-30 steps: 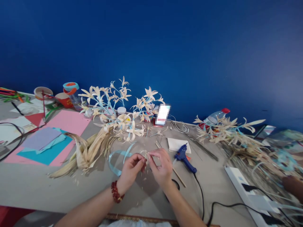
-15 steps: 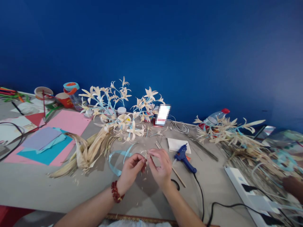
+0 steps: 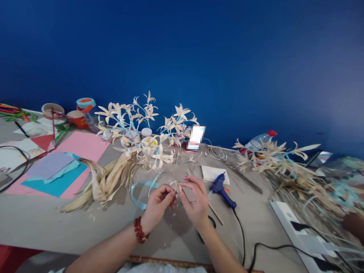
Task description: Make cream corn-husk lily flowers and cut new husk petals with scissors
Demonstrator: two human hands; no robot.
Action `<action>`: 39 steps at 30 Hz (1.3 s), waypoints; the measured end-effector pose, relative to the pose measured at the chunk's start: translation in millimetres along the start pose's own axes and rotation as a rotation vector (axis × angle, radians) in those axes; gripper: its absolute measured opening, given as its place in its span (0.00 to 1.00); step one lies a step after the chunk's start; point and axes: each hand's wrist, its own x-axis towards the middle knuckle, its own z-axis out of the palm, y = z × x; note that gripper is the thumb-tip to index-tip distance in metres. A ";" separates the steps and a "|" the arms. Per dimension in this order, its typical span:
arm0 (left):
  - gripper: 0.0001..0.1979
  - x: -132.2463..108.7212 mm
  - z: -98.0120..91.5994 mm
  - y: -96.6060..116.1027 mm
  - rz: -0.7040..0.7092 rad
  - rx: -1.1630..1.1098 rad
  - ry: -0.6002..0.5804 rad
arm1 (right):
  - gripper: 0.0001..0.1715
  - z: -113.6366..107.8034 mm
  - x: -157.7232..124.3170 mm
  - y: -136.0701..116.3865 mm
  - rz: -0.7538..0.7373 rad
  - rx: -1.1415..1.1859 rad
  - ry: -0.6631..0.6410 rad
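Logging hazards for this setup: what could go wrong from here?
1. The small pale piece pinched in the left hand looks thin, so it might tear or slip if pulled.
2. The blue glue gun lies close beside the right hand; if it is hot, which can't be seen, a sideways move could burn.
3. Its black cord runs toward the near table edge; a snag could drag the gun.
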 end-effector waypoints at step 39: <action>0.10 -0.9 -0.7 -1.7 -0.002 -0.004 -0.029 | 0.09 1.0 0.0 0.0 0.050 0.065 0.009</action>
